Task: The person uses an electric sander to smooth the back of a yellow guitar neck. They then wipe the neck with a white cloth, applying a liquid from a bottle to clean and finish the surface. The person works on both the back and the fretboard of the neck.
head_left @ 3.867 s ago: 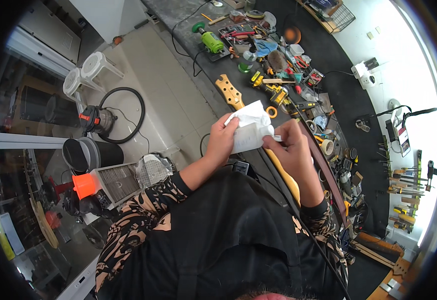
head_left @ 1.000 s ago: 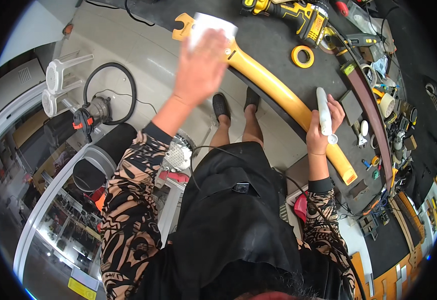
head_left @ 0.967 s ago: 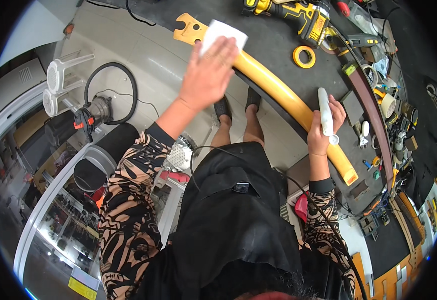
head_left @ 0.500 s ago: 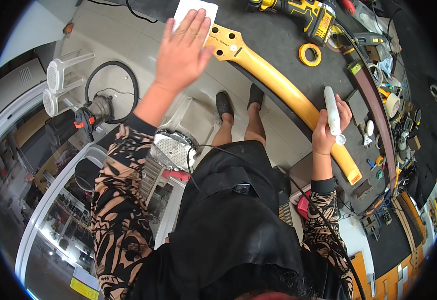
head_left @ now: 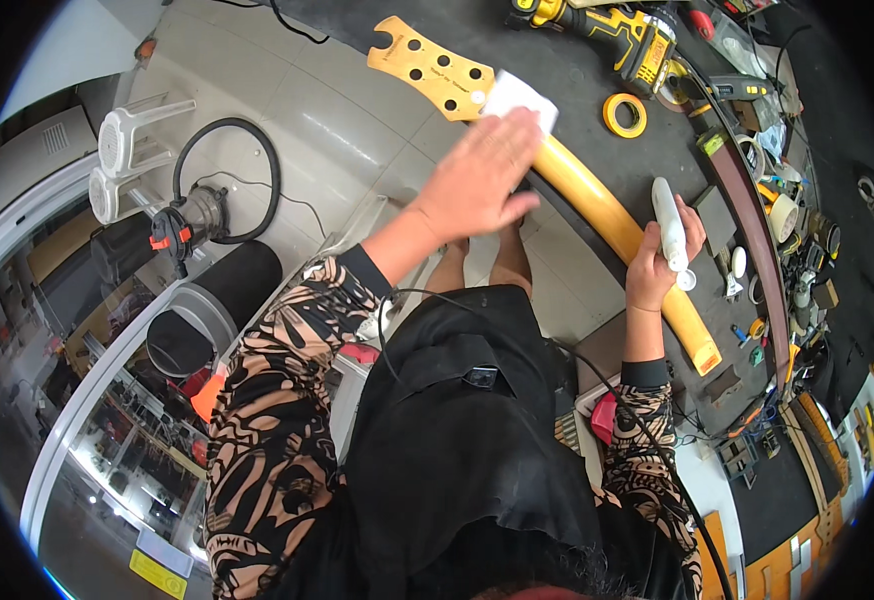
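Note:
A yellowish wooden guitar neck (head_left: 597, 210) with a holed headstock (head_left: 427, 65) runs diagonally along the near edge of the dark bench. My left hand (head_left: 487, 165) lies flat, fingers stretched, on a folded white cloth or paper (head_left: 525, 98) where the headstock meets the neck. Beside the neck's lower half, my right hand (head_left: 657, 262) is wrapped round a white squeeze tube (head_left: 668, 222). The tube tilts downward and its flip cap hangs open. Some of the right fingers are hidden behind the tube.
A yellow tape roll (head_left: 624, 115) and a yellow-black cordless power tool (head_left: 637, 45) lie beyond the neck. Tools and small parts crowd the bench's right side. On the floor at left are a vacuum motor unit with a hose (head_left: 197, 220) and white plastic stools (head_left: 122, 145).
My left hand and the white cloth have moved right and down from the headstock end toward the neck, uncovering the headstock. My right hand has hardly moved and still grips the tube.

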The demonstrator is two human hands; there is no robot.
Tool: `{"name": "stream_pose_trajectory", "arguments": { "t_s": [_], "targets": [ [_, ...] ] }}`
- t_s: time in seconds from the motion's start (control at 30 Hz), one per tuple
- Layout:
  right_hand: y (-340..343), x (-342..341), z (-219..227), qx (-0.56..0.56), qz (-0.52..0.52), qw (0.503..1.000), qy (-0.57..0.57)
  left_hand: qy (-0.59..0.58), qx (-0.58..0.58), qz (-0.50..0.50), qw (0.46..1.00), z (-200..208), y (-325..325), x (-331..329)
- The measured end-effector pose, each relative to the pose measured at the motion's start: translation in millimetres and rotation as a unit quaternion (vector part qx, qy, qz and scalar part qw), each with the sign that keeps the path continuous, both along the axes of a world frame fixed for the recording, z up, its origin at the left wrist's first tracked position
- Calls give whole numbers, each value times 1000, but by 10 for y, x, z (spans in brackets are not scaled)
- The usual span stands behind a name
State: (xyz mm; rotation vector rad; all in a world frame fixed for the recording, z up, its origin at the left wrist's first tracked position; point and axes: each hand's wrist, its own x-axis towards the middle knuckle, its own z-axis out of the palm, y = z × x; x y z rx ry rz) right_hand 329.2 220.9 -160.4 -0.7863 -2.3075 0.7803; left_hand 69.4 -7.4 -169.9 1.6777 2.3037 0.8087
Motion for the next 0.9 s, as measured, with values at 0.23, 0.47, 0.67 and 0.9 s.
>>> {"name": "stream_pose_trajectory", "arguments": {
  "t_s": [0.23,0.47,0.67,0.9],
  "targets": [
    [-37,9,2,6,-6,1000,9,220,-36,145,964,127,-386,-1059],
    [-29,8,-1,14,-4,1000,9,154,-42,52,986,120,-259,-689],
    [-30,0,-1,14,3,1000,17,192,8,193,962,117,-181,-1031],
    [12,28,-1,28,-2,999,33,177,-71,19,981,39,-219,-564]
  ]
}}
